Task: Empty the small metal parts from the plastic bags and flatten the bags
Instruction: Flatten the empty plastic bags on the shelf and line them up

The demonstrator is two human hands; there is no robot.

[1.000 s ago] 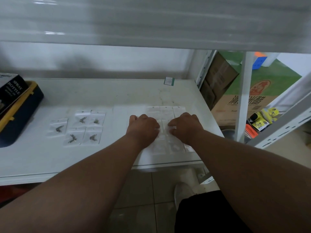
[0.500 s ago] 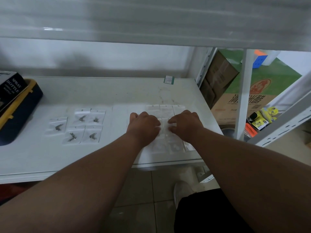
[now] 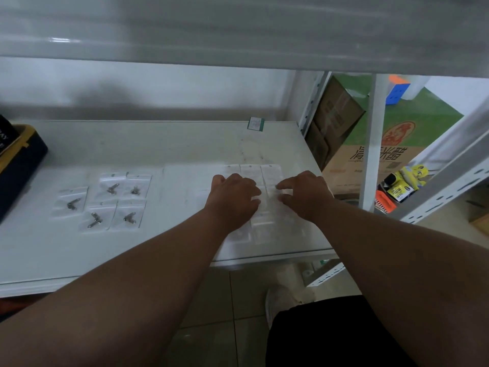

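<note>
Left hand [image 3: 234, 197] and right hand [image 3: 304, 196] lie palm-down, fingers loosely bent, on the flat empty bags [image 3: 260, 172]; five filled bags [image 3: 105, 201] lie left of them.

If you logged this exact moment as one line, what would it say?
left hand: pressing empty bags flat | right hand: fingertips on same bags | five filled bags: untouched, left on shelf

Five filled bags [image 3: 104, 201]; two hands [image 3: 267, 198].
</note>
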